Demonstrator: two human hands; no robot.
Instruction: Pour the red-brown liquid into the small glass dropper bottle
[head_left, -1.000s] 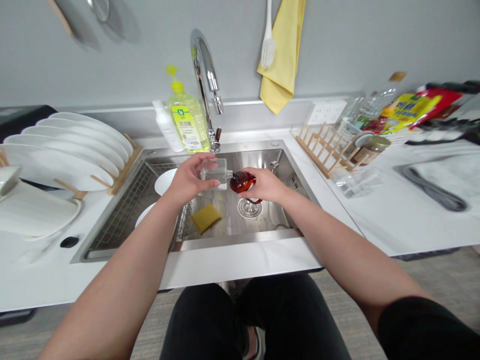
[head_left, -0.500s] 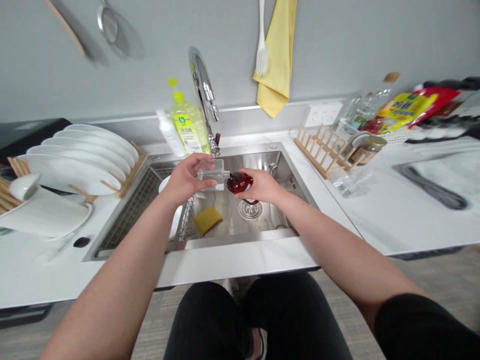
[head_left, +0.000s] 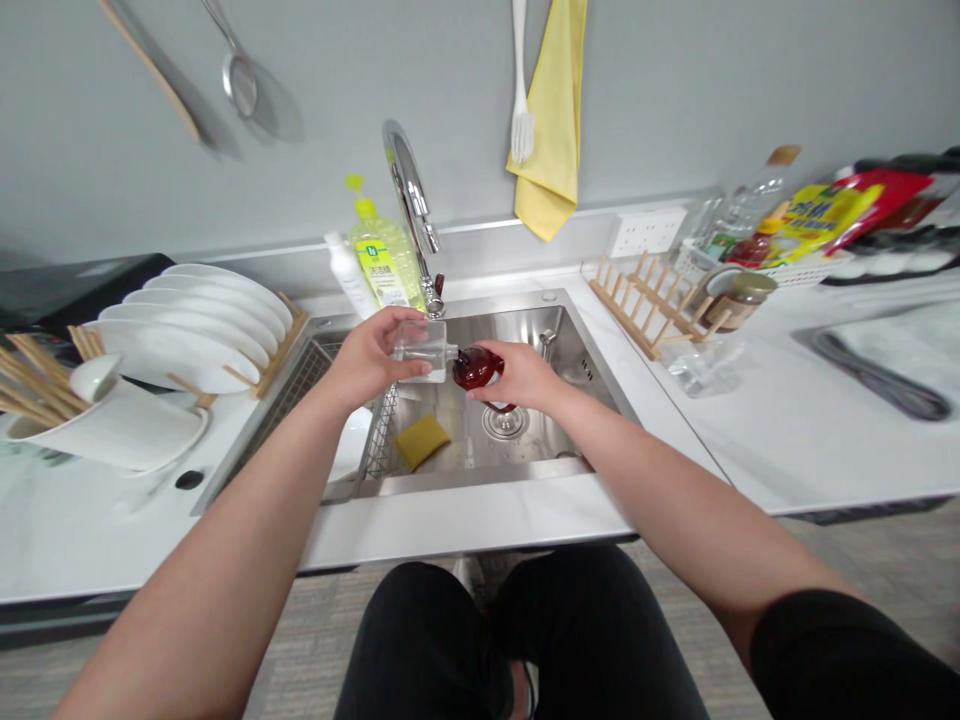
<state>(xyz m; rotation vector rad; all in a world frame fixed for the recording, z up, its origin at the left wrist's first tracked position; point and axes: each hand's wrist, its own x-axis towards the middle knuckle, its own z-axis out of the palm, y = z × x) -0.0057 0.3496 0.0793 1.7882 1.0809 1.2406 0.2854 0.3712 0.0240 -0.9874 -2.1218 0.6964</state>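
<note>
Over the sink (head_left: 480,478), my left hand (head_left: 367,362) grips a clear, square-sided bottle (head_left: 429,342) that lies tilted with its neck toward the right. My right hand (head_left: 521,375) is wrapped round a bottle of dark red liquid (head_left: 477,368), its dark mouth up against the clear bottle's neck. Whether liquid runs between them I cannot tell. Below, a yellow sponge (head_left: 421,441) lies on the basin floor beside a wire basket (head_left: 381,430) with a white dish (head_left: 351,445) in it.
Behind the basin stand the faucet (head_left: 411,190), a yellow-green pump bottle (head_left: 386,255) and a white bottle (head_left: 349,275). White plates (head_left: 180,320) fill a rack at left, near a utensil holder (head_left: 112,430). A wooden rack (head_left: 649,310) and a jar (head_left: 739,300) are at right.
The camera view has shifted slightly, so the left-side things appear further right. Both hands keep their grip, and the two bottles stay mouth to mouth.
</note>
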